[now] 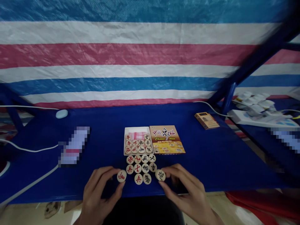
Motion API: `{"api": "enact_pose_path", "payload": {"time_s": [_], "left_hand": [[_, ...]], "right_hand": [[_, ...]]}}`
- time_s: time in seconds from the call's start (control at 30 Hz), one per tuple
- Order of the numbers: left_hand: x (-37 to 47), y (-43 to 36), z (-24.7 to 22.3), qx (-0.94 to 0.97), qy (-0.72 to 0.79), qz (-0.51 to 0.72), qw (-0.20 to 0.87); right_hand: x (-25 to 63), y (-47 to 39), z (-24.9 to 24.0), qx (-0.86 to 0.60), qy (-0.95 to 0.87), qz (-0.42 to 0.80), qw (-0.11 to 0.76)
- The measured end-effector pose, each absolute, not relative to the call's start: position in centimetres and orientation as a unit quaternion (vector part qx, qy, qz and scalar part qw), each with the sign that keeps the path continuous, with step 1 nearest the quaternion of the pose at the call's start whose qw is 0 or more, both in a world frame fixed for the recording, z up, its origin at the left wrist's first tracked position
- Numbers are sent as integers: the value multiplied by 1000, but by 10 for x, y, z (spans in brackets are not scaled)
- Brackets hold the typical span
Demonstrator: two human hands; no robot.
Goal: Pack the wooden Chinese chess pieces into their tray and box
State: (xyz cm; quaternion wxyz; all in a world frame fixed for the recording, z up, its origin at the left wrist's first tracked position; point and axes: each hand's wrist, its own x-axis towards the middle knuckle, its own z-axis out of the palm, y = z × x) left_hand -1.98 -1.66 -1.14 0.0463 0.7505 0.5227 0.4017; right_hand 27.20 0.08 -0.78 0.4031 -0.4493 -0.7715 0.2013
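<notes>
Currently, the open white tray [137,129] stands on the blue table [105,118] and serves as the reference for all positions. Left hand [99,186]: located on the near side of the tray, toward its left; thumb and fingertip are closed to the width of one disc and pinch a red-marked chess piece [121,176] by its edge. Right hand [187,187]: located on the near side of the tray, toward its right; thumb and fingertips are set likewise and pinch a black-marked chess piece [160,175]. Whether either held piece touches the surface cannot be determined.

Directly in front of the tray, ten loose pieces [137,168] lie face up in three rows: four, four and two, with red markings in the left half and black in the right. Within the tray, a near row and a middle row hold four pieces each; the far row holds one piece at each end, with pink checked material [137,136] between them. The printed lid [167,139] lies just beside the tray, on its right. An orange pack [207,120] lies farther to the right of the tray, beyond the lid
</notes>
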Motion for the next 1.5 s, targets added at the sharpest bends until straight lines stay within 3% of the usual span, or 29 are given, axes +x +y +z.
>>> {"api": "enact_pose_path", "payload": {"time_s": [0.33,1.5], "left_hand": [[15,61,3,764,456,451,70],[13,56,-6,729,465,476,162]], "right_hand": [[229,69,2,-377,-787,134,470],[227,64,-9,-391,-794,145,442]]}}
